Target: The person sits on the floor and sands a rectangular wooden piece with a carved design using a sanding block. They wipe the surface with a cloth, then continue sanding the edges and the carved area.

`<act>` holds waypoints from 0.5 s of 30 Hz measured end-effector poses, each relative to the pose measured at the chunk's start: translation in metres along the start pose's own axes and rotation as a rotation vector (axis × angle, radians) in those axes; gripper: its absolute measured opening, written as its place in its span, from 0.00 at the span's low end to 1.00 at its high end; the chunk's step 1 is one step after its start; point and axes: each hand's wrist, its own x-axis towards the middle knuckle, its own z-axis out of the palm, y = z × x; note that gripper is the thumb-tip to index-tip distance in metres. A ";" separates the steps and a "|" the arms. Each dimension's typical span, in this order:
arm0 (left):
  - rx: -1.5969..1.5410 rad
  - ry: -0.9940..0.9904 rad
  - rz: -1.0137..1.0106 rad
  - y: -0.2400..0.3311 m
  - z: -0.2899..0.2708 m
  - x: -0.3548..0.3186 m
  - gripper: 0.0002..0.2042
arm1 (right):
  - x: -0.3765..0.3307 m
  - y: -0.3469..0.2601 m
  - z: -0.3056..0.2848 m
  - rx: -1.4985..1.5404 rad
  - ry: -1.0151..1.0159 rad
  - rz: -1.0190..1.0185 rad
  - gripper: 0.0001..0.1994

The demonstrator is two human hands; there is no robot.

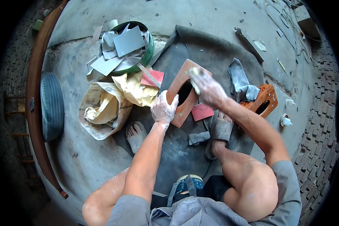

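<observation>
Bucket (193, 176), lower centre: small pale print stands on its blue label (182, 186), too small to read. No legible text or numbers.

A dark tire (52, 107) sits beside a long brown beam (33, 83).

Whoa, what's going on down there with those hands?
A person's left hand grips the edge of a reddish wooden box with a dark oval hole. The blurred right hand holds a pale yellowish pad against it. Both hands look whitish. A carved orange wooden box sits to the right.
</observation>
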 end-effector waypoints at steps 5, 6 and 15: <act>-0.002 -0.019 -0.024 -0.001 -0.002 -0.003 0.25 | -0.008 -0.023 -0.004 -0.007 0.020 -0.043 0.30; -0.009 -0.014 -0.015 -0.002 0.000 -0.001 0.25 | -0.014 -0.019 -0.004 0.064 0.036 -0.094 0.30; 0.006 0.002 -0.004 -0.004 -0.001 -0.001 0.25 | -0.017 -0.022 -0.017 -0.036 -0.006 -0.093 0.28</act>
